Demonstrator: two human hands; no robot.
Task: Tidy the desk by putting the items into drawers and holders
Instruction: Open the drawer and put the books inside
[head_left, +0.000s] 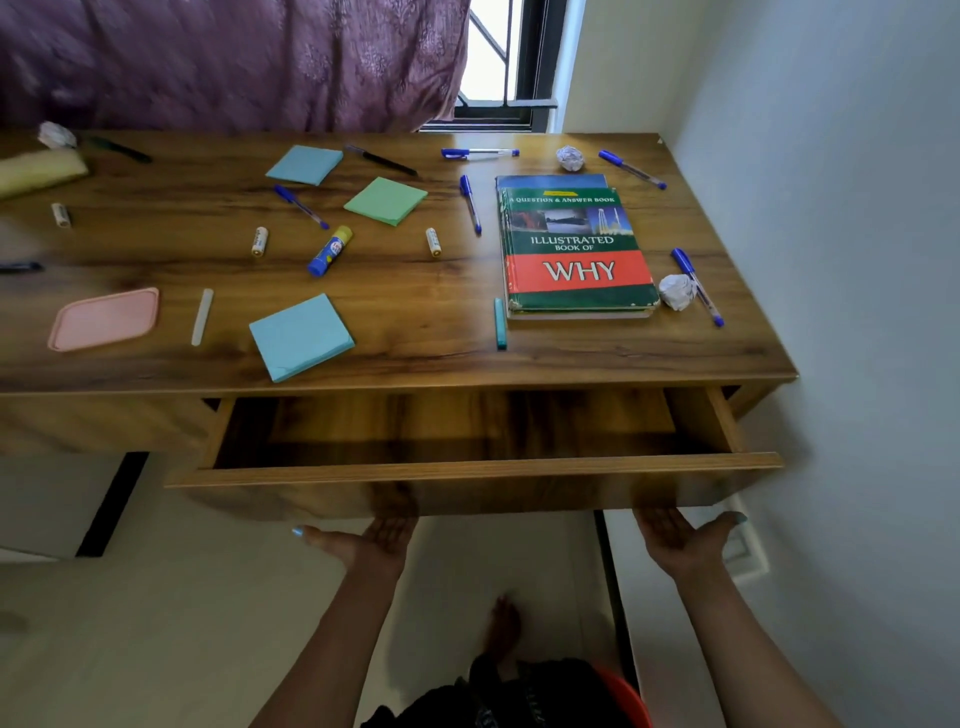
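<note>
Drawer out, both hands under its front panel.

The desk (415, 338) carried the drawer (467, 467) pulled out at 6 o'clock; the left hand (382, 535) and right hand (680, 540) lay palm-up beneath its front, fingertips hidden, so cannot tell whether they gripped. The book (576, 249) lay at 12 o'clock from the right hand, a blue notepad (301, 336) at 11 o'clock from the left, a glue stick (330, 251) beyond.

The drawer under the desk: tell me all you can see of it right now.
The drawer is wood-grain brown like the desk, wide and shallow, pulled partly out beneath the desktop's front edge. What shows of its inside holds nothing; the back is shadowed. The left hand and right hand are palm-up under its front panel, fingers hidden beneath it.
</note>
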